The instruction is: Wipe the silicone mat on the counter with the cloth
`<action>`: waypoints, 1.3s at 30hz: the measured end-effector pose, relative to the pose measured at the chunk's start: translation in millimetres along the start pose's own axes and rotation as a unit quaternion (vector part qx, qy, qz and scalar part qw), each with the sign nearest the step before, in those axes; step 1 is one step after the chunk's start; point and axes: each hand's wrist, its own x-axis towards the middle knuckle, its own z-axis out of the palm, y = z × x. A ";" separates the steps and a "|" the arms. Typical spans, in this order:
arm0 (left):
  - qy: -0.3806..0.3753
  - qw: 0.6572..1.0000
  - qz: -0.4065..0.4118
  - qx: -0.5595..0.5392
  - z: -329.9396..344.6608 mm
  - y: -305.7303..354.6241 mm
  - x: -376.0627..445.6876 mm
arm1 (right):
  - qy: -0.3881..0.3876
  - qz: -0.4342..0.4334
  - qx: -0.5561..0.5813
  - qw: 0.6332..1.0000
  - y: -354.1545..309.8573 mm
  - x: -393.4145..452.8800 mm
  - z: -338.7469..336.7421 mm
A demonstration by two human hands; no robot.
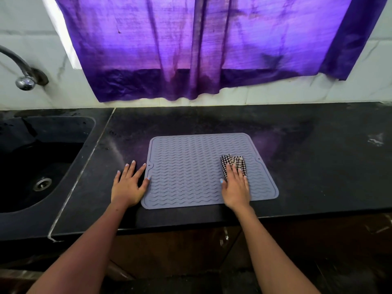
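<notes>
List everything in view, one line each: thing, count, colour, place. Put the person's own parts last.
silicone mat: one, grey, wavy ribs, flat on the counter, centre.
cloth: one, black-and-white check, folded, on the mat's right part.
counter: one, black stone.
sink: one, black, set in the counter, left.
tap: one, chrome, on the wall above the sink.
curtain: one, purple, hanging behind the counter.
wall: white tiles.
left hand: flat on the counter, thumb on the mat's left edge.
right hand: flat, pressing the cloth.
</notes>
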 end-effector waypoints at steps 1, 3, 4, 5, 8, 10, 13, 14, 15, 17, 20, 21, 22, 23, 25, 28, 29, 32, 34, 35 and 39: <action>0.000 1.000 0.000 0.000 0.3 0.5 -0.5 | -0.006 -0.012 -0.040 0.999 4.8 -1.4 7.9; 0.002 1.000 -0.001 -0.001 -0.1 1.1 -1.0 | -0.001 -0.011 -0.057 0.998 6.3 -0.3 12.2; 0.002 1.000 -0.001 -0.002 -0.3 1.1 -1.0 | -0.003 -0.007 -0.055 0.998 6.5 1.3 12.2; 0.002 1.000 0.000 -0.002 -0.5 0.9 -0.9 | -0.004 -0.004 -0.054 0.999 6.1 2.6 11.3; 0.002 1.000 0.000 -0.003 0.0 0.6 -0.4 | -0.004 -0.002 -0.052 0.999 6.1 5.0 10.2; 0.004 1.000 0.001 -0.007 -0.1 0.4 -0.8 | 0.008 0.006 -0.017 1.000 5.1 5.2 9.2; -0.002 1.000 0.000 -0.007 -1.3 1.0 -0.6 | 0.044 0.089 0.140 0.985 -0.8 9.3 0.5; -0.002 1.000 0.000 -0.008 -1.7 1.3 -0.6 | 0.057 0.134 0.227 0.963 -2.8 13.1 -4.6; -0.002 1.000 -0.001 -0.008 -1.8 1.5 -0.6 | 0.075 0.176 0.334 0.923 -5.6 16.3 -12.6; -0.001 1.000 0.000 -0.008 -1.5 1.0 -0.3 | 0.129 0.231 0.502 0.823 -10.3 19.8 -31.5; 0.002 1.000 0.002 -0.013 -1.0 0.5 -0.8 | 0.216 0.206 0.441 0.847 -9.7 18.3 -52.4; 0.006 1.000 0.002 -0.014 -1.2 0.8 -1.0 | 0.230 0.175 0.379 0.879 -9.0 16.6 -55.8; 0.008 1.000 0.002 -0.012 -1.1 0.9 -1.2 | 0.237 0.139 0.314 0.909 -6.5 15.5 -54.9; 0.009 1.000 0.002 -0.011 -1.3 1.0 -1.1 | 0.240 0.099 0.251 0.933 -3.7 13.7 -52.0; 0.009 1.000 0.004 -0.010 -1.7 1.7 -0.8 | 0.195 0.048 0.139 0.970 4.9 10.5 -36.3; 0.010 1.000 0.002 -0.011 -1.6 1.8 -1.2 | 0.056 0.035 -0.014 0.998 17.2 0.1 -6.9; 0.009 1.000 0.002 -0.011 -1.6 1.8 -1.4 | 0.039 0.031 -0.043 0.998 20.6 -1.5 -0.5; 0.008 1.000 0.001 -0.011 -1.8 2.1 -1.5 | 0.039 0.042 -0.044 0.997 24.5 2.6 2.4; 0.006 1.000 -0.001 -0.012 -2.0 2.2 -1.4 | 0.052 0.043 -0.036 0.997 23.3 4.2 1.7; 0.004 1.000 -0.002 -0.012 -2.2 2.3 -1.6 | 0.062 0.045 -0.014 0.997 21.1 4.0 0.0; 0.005 1.000 -0.001 -0.008 -2.7 2.4 -1.7 | 0.153 0.177 0.294 0.927 5.7 7.8 -26.5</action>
